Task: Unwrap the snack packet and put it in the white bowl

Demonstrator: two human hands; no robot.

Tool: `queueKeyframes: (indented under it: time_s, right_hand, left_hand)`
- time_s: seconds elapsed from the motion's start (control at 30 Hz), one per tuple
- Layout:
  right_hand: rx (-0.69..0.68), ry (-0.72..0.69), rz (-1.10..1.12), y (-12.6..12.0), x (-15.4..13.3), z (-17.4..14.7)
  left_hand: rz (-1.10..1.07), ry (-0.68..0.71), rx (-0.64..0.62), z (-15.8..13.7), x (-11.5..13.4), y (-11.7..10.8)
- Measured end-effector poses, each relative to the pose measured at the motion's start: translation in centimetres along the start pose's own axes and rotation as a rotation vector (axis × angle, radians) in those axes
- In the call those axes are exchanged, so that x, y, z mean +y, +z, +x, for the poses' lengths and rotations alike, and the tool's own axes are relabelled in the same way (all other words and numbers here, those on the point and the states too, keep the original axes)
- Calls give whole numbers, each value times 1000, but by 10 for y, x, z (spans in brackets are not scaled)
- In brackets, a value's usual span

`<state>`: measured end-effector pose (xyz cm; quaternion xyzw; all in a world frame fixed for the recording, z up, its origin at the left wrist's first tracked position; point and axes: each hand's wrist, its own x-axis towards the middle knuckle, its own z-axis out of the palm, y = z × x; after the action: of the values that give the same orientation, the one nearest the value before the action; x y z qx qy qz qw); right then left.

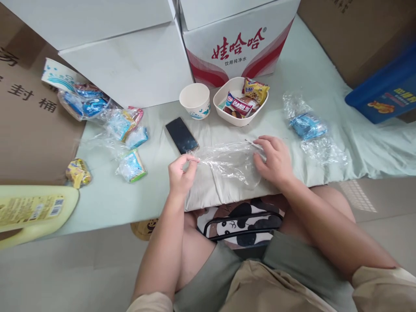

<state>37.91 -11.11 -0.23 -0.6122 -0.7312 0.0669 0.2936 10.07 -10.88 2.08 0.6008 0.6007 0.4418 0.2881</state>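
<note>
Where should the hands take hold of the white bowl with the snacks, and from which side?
Grip the white bowl by its bare near rim, coming from the front left: packets overhang the far right edge, the carton blocks the back, and the paper cup stands close on its left.

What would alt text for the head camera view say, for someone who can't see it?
Two bare hands, left hand pinching and right hand pressing, hold a clear plastic bag flat on a pale green cloth. Behind it lie a black phone, a paper cup and a white bowl of wrapped snacks.

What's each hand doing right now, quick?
Left hand: closed, pinching the left edge of the clear crinkled plastic bag.
Right hand: fingers bent, pressing on the bag's right end; a real grip cannot be told.
</note>
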Motion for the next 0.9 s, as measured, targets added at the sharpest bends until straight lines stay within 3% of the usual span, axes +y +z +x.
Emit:
queueKeyframes:
  time_s: [0.33, 0.5, 0.67, 0.77, 0.9]
  right_hand:
    - [50, -69, 28, 8, 8, 0]
    - [68, -58, 34, 5, 10, 2]
    - [-1, -9, -45, 4, 15, 0]
    - [-55, 3, -91, 5, 17, -2]
    - [-27, 18, -142, 6, 19, -3]
  left_hand:
    - [10, 14, -5, 1, -4, 3]
    - [-59, -45, 74, 4, -6, 1]
    - [-97, -84, 180, 7, -9, 1]
    - [-97, -90, 175, 8, -9, 2]
    - [-102, -86, 169, 7, -8, 2]
